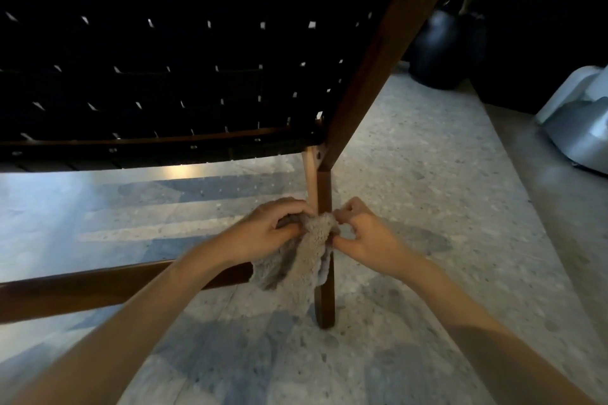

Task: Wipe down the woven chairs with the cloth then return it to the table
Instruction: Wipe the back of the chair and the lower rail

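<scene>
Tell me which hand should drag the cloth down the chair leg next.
Probably left: the left hand grips the bunched cloth at the wooden chair leg, while the right hand only pinches its edge.

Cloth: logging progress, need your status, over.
Left hand, right hand grip cloth. Cloth against chair leg. Nothing in the way.

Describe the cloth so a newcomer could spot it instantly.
Start at the black woven chair filling the upper left and follow its wooden frame down to the leg. In front of it, the cloth hangs between the left hand and right hand. It is the only soft, fuzzy thing among hard brown wood.
</scene>
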A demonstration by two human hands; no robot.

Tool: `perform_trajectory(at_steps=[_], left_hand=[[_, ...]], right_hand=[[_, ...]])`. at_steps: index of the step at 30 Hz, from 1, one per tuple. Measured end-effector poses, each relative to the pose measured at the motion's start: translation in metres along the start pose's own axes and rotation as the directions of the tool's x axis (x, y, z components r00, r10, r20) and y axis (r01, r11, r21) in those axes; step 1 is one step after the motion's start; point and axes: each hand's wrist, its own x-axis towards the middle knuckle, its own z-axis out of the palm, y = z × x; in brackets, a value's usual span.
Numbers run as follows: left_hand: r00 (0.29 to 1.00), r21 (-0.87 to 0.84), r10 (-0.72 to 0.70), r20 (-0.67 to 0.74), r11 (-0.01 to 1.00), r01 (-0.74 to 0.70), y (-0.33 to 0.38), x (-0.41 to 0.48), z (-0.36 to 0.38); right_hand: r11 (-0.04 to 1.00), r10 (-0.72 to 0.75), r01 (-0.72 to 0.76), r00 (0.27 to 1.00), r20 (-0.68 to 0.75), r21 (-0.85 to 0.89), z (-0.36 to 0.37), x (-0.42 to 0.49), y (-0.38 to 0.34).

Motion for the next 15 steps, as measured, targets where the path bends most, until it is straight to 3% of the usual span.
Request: perform_trajectory(at_steps=[3,8,12,15], left_hand=[[0.976,0.158,-0.003,-0.217,0.987,0.038,-0.005,-0.004,0.005],[0.860,0.297,-0.127,-0.495,0.905,0.305,-0.015,0.007,0.015],[0.684,0.229,-0.211,-0.698,0.840,0.493,-0.023,0.035,0.031],[0.553,0.035,-0.252,-0.794,0.889,0.456,-0.025,0.061,0.042]], right_hand=[[0.992,-0.011,-0.004,0.994,-0.113,-0.127,-0.004,-0.002,0.003],[0.932,-0.087,-0.069,0.911,-0.403,-0.356,-0.013,-0.001,0.001],[0.977,-0.064,-0.064,0.821,-0.567,-0.204,-0.012,0.017,0.007],[0.983,0.029,-0.135,0.788,-0.615,-0.126,-0.013,0.038,0.017]])
